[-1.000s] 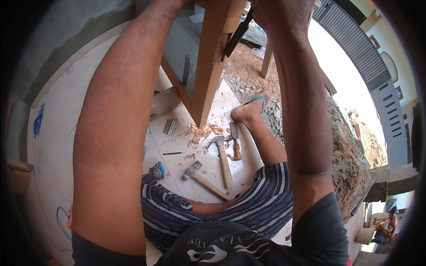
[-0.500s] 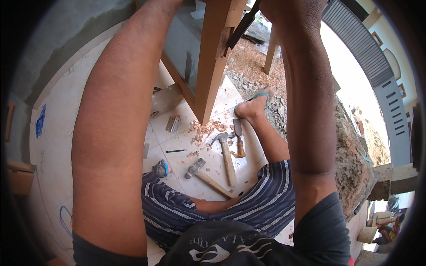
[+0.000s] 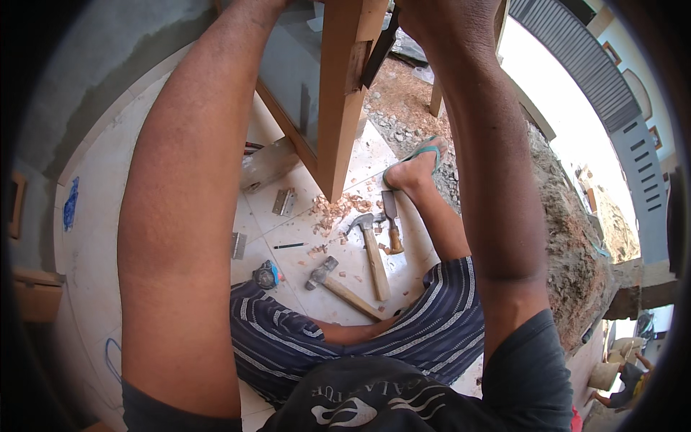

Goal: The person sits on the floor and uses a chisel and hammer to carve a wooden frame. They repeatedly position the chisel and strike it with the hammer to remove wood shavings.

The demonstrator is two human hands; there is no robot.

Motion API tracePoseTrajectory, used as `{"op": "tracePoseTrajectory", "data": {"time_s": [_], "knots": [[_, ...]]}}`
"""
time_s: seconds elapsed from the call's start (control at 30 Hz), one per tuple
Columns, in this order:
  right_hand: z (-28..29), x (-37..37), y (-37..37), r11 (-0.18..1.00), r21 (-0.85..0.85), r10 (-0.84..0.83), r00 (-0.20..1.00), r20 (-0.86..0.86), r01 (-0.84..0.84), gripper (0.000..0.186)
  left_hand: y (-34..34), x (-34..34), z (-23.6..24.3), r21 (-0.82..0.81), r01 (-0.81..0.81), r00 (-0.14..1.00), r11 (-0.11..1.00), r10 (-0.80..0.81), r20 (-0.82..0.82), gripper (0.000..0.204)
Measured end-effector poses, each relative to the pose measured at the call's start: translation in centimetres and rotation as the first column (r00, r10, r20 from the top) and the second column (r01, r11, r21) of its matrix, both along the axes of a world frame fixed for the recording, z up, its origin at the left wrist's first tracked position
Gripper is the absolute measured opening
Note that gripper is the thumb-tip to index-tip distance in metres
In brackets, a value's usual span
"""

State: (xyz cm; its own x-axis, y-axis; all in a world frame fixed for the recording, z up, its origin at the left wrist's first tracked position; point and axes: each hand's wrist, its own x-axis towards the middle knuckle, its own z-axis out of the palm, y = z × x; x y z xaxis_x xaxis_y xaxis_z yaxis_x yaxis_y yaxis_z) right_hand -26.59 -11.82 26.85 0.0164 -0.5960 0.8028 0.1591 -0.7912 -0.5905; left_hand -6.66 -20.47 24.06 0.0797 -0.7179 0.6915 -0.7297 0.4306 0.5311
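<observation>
At the top edge my right hand (image 3: 450,21) is closed around a tool with a dark flat blade, seemingly a chisel (image 3: 380,54); its handle is hidden. The blade lies against the edge of a wooden door or window frame (image 3: 335,137), beside a shallow cut recess (image 3: 357,66). Only the wrist end of my left hand (image 3: 272,4) shows, at the frame's left side; its fingers are out of the picture. Glass or a grey panel (image 3: 289,72) fills the frame, whose lower corner points toward me.
Between my legs on the tiles lie a claw hammer (image 3: 375,259), a second hammer (image 3: 345,291), a wood-handled chisel (image 3: 392,223), a pencil (image 3: 289,245), metal hinges (image 3: 284,202) and wood shavings (image 3: 338,209). Rubble (image 3: 576,259) lies at right; another person (image 3: 630,381) is beyond it.
My right hand and forearm have shifted left, and the blade has moved slightly down along the frame's edge. The view has shifted a little; the floor tools stay put.
</observation>
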Motion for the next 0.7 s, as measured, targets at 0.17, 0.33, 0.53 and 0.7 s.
{"op": "tracePoseTrajectory", "data": {"time_s": [0.17, 0.33, 0.53, 0.7], "knots": [[-1.2, 0.1, -2.2, 0.999, -0.002, 0.039, 0.996, 0.084, -0.039, 0.03, 0.2, -0.4, 0.1, 0.021, 0.011, 1.0, 1.0, -0.011, 0.015, 0.048], [-2.0, -0.1, -2.2, 0.976, 0.048, 0.209, 0.977, 0.033, -0.21, 0.03, -0.5, -1.4, -0.5, 0.05, 0.031, 0.998, 0.998, -0.029, -0.056, 0.049], [-1.1, -3.1, -0.1, 0.839, 0.196, 0.503, 0.861, 0.078, -0.508, 0.026, -0.1, -1.1, -0.1, 0.037, 0.006, 1.0, 0.999, -0.007, 0.023, 0.049], [-6.1, -10.0, -1.4, 0.769, 0.232, 0.579, 0.803, 0.142, -0.595, 0.016, 1.7, 1.2, 0.9, -0.007, -0.064, 0.984, 0.998, 0.065, 0.169, 0.049]]}}
